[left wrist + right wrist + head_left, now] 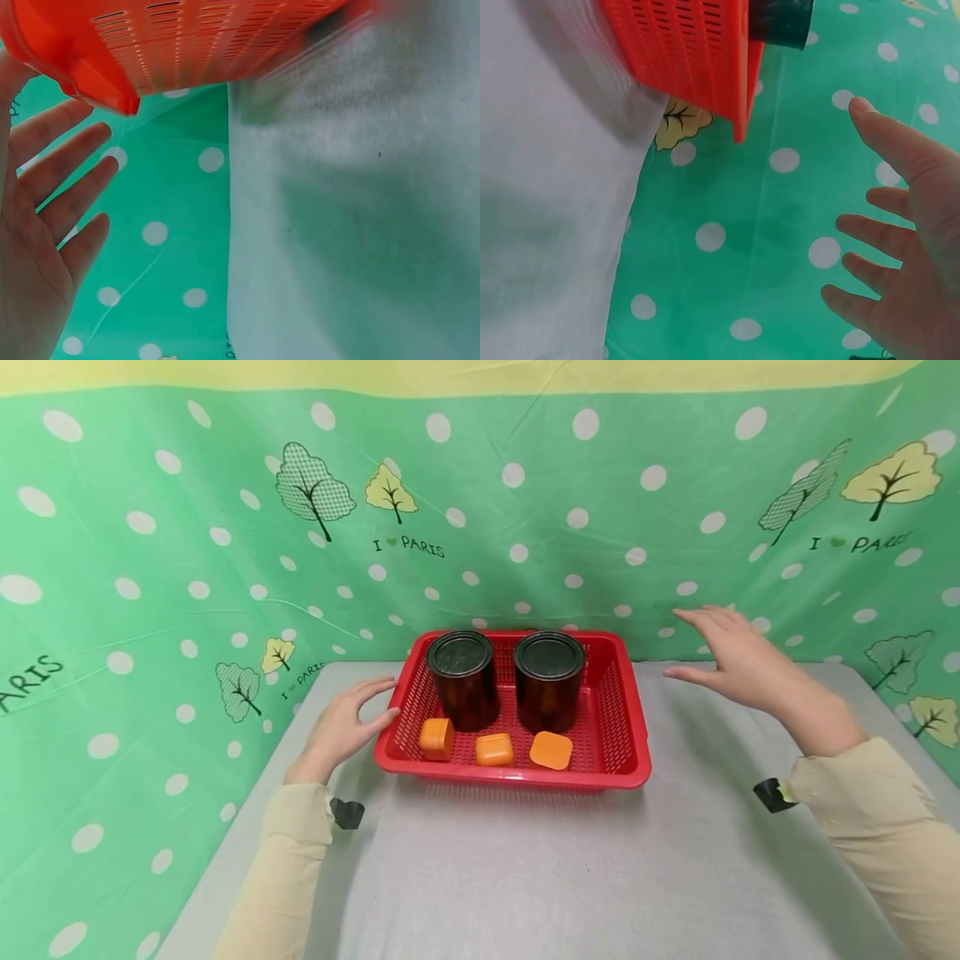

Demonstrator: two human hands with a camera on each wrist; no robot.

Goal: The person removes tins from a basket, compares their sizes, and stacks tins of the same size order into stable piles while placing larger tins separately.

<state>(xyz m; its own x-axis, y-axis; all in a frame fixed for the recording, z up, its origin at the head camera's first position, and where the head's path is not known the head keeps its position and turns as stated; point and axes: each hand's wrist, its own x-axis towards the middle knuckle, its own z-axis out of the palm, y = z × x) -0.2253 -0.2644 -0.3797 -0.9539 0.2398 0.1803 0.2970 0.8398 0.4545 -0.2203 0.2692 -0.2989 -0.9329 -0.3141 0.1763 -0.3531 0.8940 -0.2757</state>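
Note:
A red plastic basket [513, 778] with perforated walls stands on the table. Inside it, two dark cans [467, 697] [548, 697] with black lids stand upright side by side. Along the basket's front lie three small orange rounded cases: a left one [436, 739], a middle one [494, 750] and a right one [551, 751]. My left hand [341, 727] is at the basket's left rim with fingers spread; whether it touches the rim I cannot tell. Off to the right of the basket, my right hand [750, 664] hovers apart from it, fingers extended, holding nothing.
A grey cloth [510, 868] covers the table under the basket. Green dotted sheeting [525, 493] with printed trees hangs behind and at the sides, close to the basket's back rim. Black wrist-worn pieces [347, 814] [774, 795] sit at both cuffs.

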